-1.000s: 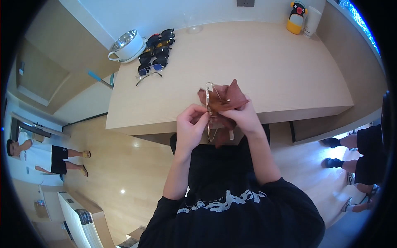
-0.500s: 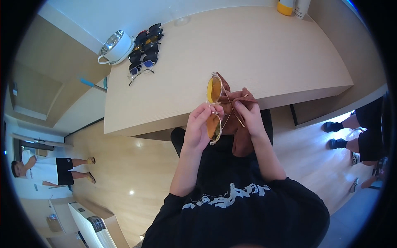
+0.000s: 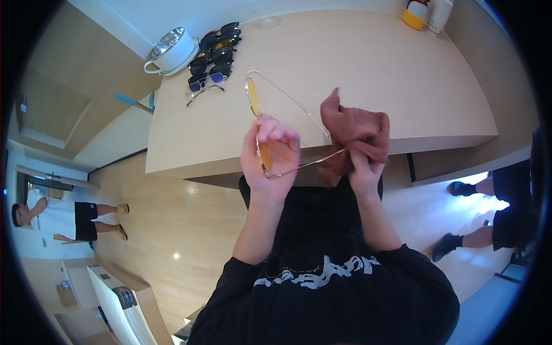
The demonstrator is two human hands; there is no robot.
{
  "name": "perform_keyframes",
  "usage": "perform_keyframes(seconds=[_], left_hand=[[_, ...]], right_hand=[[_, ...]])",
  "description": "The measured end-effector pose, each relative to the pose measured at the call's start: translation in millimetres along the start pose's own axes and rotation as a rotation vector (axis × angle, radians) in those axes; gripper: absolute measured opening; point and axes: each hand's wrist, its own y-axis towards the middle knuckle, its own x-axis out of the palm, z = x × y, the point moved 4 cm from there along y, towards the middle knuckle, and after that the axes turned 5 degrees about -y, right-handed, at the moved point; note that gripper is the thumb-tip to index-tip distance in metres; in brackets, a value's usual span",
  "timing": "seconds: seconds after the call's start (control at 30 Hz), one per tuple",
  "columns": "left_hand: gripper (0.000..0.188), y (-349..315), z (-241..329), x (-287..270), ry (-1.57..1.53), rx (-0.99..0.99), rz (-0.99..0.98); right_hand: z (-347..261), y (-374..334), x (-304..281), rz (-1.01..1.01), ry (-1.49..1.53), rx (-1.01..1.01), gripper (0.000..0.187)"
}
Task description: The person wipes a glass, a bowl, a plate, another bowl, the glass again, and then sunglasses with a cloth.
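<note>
Your L hand (image 3: 269, 150) grip pinches the yellow-lens glasses (image 3: 259, 123) by the frame, held above tabletop (image 3: 368, 63) edge, so R hand (image 3: 363, 167), bunched on rust cloth (image 3: 356, 135), can rub one temple arm

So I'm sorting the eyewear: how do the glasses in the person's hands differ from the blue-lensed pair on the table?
The yellow-lensed glasses are held above the table edge, gripped by the left hand; the blue-lensed pair lies flat on the table beside dark sunglasses. The yellow-lensed glasses have their temples spread open, one reaching the brown cloth in the right hand; the blue-lensed pair touches neither. Both have thin metal frames.
</note>
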Motion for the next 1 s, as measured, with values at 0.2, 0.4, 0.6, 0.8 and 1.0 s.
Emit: perform_keyframes(seconds=[0.2, 0.4, 0.6, 0.8, 1.0], left_hand=[[0.015, 11, 5, 15, 0.022, 0.107, -0.046], [0.015, 21, 1, 8, 0.143, 0.243, 0.043], [0.019, 20, -10, -5, 0.306, 0.211, 0.151], [0.024, 16, -5, 0, 0.584, 0.000, -0.058], [0.021, 21, -12, 23, 0.788, 0.315, -0.068]], right_hand=[[-15, 14, -4, 0.149, -0.188, -0.155, 0.033], [-23, 11, 23, -0.055, 0.057, 0.260, 0.039], [26, -9, 35, 0.049, 0.109, 0.316, 0.026], [24, -3, 33, 0.058, 0.446, 0.638, 0.028], [26, -17, 53, -0.299, 1.406, 0.897, 0.040]])
